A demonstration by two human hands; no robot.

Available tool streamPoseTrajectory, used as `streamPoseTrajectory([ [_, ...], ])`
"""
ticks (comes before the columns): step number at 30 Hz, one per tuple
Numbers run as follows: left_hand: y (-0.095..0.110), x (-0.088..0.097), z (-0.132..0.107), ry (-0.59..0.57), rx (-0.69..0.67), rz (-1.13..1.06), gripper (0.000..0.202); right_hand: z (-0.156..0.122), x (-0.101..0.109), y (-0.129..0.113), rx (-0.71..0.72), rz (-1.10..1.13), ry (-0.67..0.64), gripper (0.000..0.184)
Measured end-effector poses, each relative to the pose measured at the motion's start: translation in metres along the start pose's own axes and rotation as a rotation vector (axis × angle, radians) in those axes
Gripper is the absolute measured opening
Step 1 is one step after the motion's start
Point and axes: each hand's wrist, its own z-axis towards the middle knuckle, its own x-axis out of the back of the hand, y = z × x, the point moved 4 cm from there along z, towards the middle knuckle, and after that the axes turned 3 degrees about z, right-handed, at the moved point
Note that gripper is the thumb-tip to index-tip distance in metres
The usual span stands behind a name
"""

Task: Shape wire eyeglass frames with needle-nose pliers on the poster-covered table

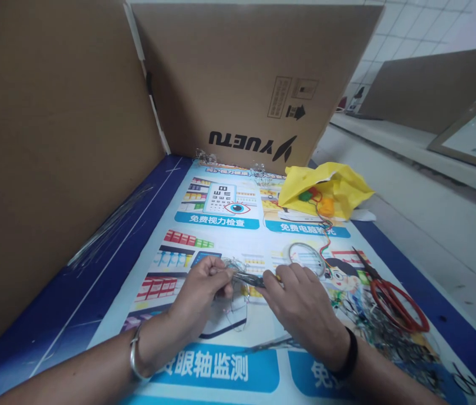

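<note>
Near the middle of the printed sheet, my right hand [299,298] is closed around the handles of a pair of pliers [251,279]. The jaws point left and meet a small piece of bent, thin wire [234,264]. My left hand [207,287] pinches that wire between thumb and fingers, right at the plier tips. Fine loops stick up and hang below the fingers; their exact shape is blurred. A coil of wire [305,256] lies just beyond my right hand. Under my right wrist, a slim pointed metal tool [273,344] lies partly hidden.
Orange-handled scissors [400,306] lie at right beside a heap of wire pieces [398,343]. A yellow bag [339,188] with colored thread stands behind. Straight wires [111,225] lie at left. Wire bundles [261,173] sit by the cardboard wall [238,73]; another cardboard panel [48,140] rises left.
</note>
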Motion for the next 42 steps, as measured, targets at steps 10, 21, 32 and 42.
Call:
streamPoseTrajectory([
  [10, -0.001, -0.002, -0.004, 0.027, 0.003, -0.053, 0.025, 0.0, 0.001, 0.001, 0.006, -0.006, 0.006, 0.01],
  [21, 0.001, -0.003, -0.004, -0.011, -0.018, -0.069, 0.025, 0.003, 0.0, 0.005, -0.018, 0.142, -0.014, 0.016],
  [32, 0.002, -0.003, 0.003, -0.232, 0.115, -0.041, 0.012, 0.002, -0.014, 0.018, 0.039, 0.257, -0.012, 0.018],
  [42, 0.005, -0.003, 0.004, -0.418, 0.166, 0.128, 0.02, 0.003, -0.017, 0.022, 0.056, 0.353, 0.002, 0.018],
])
